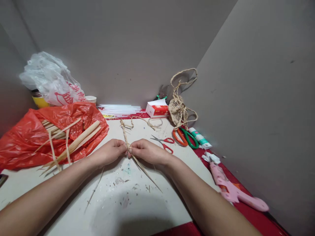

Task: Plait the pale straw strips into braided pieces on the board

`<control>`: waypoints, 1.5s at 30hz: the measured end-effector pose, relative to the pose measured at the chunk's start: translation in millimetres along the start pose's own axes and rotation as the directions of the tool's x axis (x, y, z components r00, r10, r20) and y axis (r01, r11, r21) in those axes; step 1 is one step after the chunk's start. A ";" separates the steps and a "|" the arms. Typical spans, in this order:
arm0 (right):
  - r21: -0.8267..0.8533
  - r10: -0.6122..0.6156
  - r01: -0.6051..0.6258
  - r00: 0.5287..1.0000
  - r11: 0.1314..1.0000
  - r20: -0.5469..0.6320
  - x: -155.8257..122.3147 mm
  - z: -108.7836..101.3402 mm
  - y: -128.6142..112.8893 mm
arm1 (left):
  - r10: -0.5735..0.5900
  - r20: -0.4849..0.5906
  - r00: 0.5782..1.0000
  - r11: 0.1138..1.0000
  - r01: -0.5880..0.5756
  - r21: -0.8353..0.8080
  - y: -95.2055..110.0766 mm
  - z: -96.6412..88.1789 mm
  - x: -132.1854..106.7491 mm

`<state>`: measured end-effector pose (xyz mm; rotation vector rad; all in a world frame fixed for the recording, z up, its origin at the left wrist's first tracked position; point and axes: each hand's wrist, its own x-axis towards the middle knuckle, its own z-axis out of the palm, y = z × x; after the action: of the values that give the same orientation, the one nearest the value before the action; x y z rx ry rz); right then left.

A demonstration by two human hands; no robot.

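Observation:
Between my two hands runs a braided straw cord [124,132], its finished length trailing away from me over the white board [147,213]. My left hand [110,152] pinches it from the left, fingers closed. Close against it, my right hand [145,150] pinches the same spot, thumb on top. Loose straw ends [145,171] stick out below the fingers toward the lower right, and a thin strand [94,190] hangs by my left wrist. What the fingertips grip exactly is partly hidden. Small red-handled scissors [163,141] lie open just beyond my right hand.
Straw strips [81,137] rest on a red plastic bag [22,134] at left. Behind are clear sticks [120,109] and a small red-white box [157,109]. A woven straw bag [177,111], large scissors [188,137], a white tube [200,137] and a pink glue gun [228,188] line the right.

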<state>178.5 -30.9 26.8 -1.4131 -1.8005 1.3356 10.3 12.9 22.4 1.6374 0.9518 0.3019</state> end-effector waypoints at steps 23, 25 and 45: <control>-0.549 0.085 -0.202 0.969 0.811 -0.231 -11.5 28.5 -25.9 | -0.109 -0.058 0.992 0.958 0.090 -0.271 -4.9 11.5 -3.9; -0.658 0.071 -0.226 0.965 0.718 -0.254 -15.0 33.9 -32.1 | -0.115 -0.037 0.993 0.948 0.099 -0.301 -3.2 11.4 -4.5; 0.164 0.197 -0.181 0.976 0.970 -0.090 -1.1 9.2 -8.5 | 0.020 0.149 0.989 0.910 0.044 -0.411 -0.3 1.4 -5.2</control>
<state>167.6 -35.4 30.9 -1.5701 -1.4904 1.4328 7.8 8.2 23.3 1.2434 0.7240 0.3412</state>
